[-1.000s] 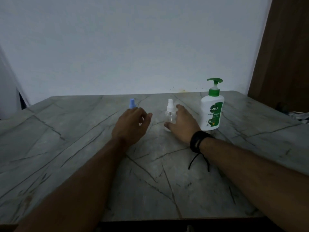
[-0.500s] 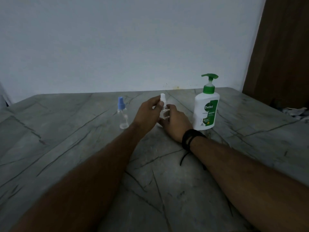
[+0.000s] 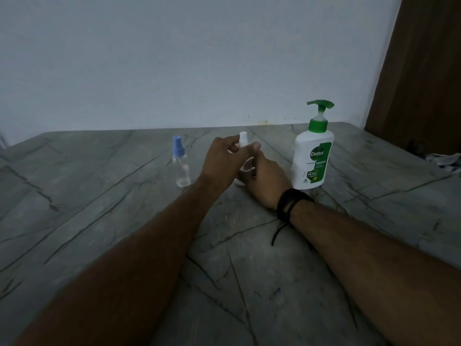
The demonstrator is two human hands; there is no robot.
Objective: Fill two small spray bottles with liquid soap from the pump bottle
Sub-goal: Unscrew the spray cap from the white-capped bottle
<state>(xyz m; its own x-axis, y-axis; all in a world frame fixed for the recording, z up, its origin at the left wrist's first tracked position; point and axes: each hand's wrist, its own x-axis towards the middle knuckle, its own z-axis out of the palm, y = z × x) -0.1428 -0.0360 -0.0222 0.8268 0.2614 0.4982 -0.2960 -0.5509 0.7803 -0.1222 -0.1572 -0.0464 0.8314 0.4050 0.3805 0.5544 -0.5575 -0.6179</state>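
Just left of the pump bottle [image 3: 313,156], the white-capped spray bottle [image 3: 243,141] stands on the marble table [image 3: 99,221], its spray head pinched by the left hand [image 3: 224,161] and its clear body gripped by the right hand [image 3: 264,181]. Farther left of the pump bottle, apart from both hands, the blue-capped spray bottle [image 3: 180,162] stands upright.

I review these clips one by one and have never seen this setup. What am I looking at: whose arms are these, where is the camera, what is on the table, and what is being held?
There is no machine: a person wears a camera on the head, looking down at their own arms. On the grey marble table stand a blue-capped spray bottle, untouched, and a green-topped pump bottle of soap. Between them, the left hand pinches the top of the white-capped spray bottle, while the right hand, with a black wristband, grips its body.
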